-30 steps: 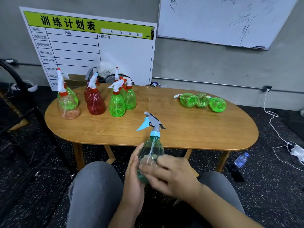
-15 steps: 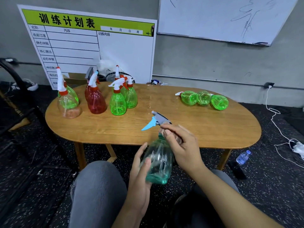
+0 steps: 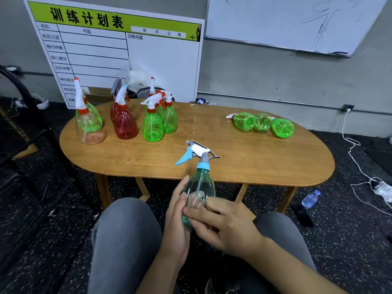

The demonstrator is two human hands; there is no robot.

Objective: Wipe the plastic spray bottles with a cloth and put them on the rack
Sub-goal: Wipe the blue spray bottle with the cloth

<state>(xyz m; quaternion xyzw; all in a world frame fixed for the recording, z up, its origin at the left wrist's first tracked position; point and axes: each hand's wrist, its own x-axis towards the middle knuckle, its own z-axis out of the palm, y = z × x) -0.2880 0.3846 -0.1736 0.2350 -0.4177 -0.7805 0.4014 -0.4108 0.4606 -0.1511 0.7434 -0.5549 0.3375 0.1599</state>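
Both hands hold 1 teal clear plastic spray bottle (image 3: 198, 192) upright above the person's lap.

Left hand (image 3: 176, 219) cups its side; right hand (image 3: 227, 225) grips its lower body, just before the oval wooden counter (image 3: 254, 158).

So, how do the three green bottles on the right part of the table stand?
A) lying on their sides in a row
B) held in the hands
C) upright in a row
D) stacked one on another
A: the three green bottles lie on their sides, side by side, on the table.
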